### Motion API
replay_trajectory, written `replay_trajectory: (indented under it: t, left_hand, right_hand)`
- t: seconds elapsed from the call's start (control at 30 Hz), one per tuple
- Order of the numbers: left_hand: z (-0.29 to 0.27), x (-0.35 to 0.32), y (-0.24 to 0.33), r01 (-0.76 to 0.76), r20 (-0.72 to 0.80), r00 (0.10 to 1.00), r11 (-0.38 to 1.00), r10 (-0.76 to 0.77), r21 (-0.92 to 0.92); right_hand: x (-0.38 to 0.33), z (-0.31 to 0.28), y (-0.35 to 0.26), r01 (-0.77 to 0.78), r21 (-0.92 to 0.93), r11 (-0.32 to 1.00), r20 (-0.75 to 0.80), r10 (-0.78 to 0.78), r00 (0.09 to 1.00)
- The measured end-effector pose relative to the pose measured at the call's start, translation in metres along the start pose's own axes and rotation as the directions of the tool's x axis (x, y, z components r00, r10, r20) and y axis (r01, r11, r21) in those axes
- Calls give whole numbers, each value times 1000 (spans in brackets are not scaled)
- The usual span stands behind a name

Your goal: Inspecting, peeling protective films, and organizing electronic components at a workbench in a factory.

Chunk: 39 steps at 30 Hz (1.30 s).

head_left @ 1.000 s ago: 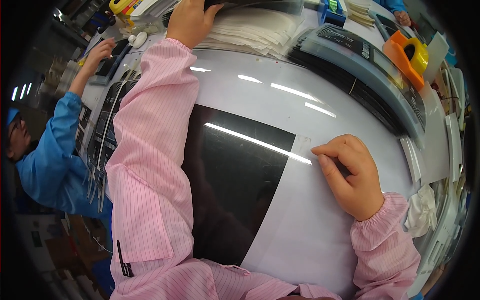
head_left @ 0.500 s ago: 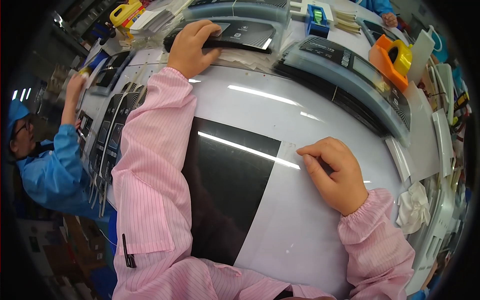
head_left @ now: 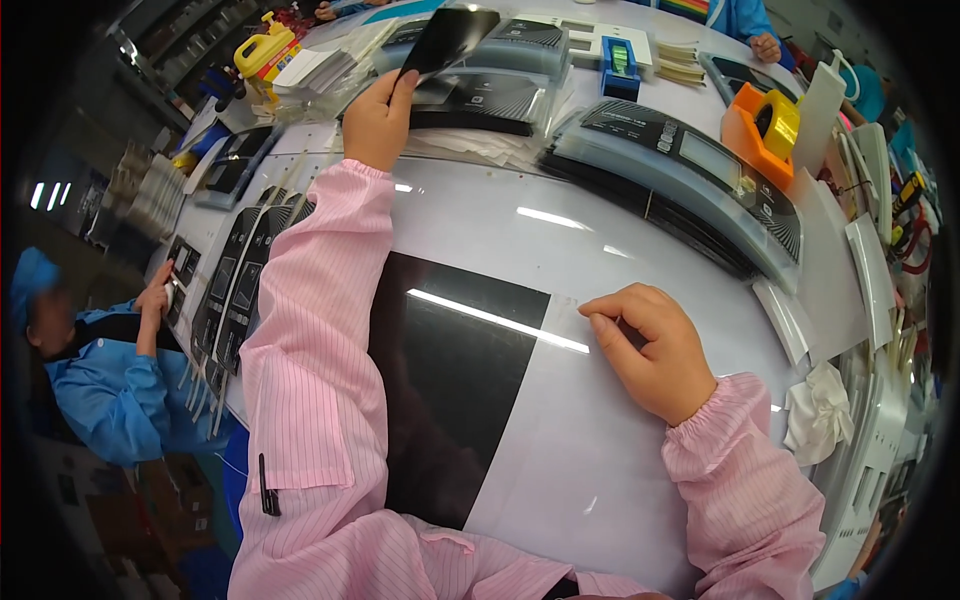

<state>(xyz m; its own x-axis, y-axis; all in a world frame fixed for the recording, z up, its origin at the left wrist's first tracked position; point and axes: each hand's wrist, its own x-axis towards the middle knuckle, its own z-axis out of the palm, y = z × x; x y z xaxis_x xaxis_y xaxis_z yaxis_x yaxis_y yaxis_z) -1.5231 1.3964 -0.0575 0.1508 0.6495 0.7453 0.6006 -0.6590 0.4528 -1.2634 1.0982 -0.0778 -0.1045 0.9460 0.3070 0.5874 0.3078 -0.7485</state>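
Black panel (head_left: 447,40): lifted at the far edge of the worktop (head_left: 640,230), pinched in the left hand (head_left: 378,122) above stacked printed panels (head_left: 480,95). Right hand (head_left: 655,350): curled, fingertips (head_left: 597,308) pressed on the white sheet (head_left: 590,440) beside a black sheet (head_left: 450,380); holds nothing visible. Orange tape dispenser (head_left: 765,125) stands far right.

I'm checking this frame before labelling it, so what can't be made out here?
- Head view: whether the right hand pinches anything; its curled fingers hide the tips.
- Head view: the far end of the black panel held by the left hand; the top edge cuts it off.
- Head view: what the co-worker's hand touches; too small and blurred near the rim.
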Motion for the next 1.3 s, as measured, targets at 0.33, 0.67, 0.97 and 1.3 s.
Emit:
replay_trajectory:
  t: [0.33,0.67,0.97,1.3]
  left_hand:
    - [-5,8,-13,117,-19,992,979,-122,-164]
    - [-6,7,-12,76,-67,994,988,-86,-134]
    - [-7,-10,6,-395,110,919,898,380,196]
    - [-20,-142,163,-586,-18,799,770,601,-253]
  right_hand:
    - [0,-1,-6,-35,20,999,24,35,999]
    - [6,1,-2,0,29,1000,32,-1,999]
    - [-5,13,7,-47,40,998,-52,49,997]
    - [-14,5,32,-142,285,948,-7,150,989]
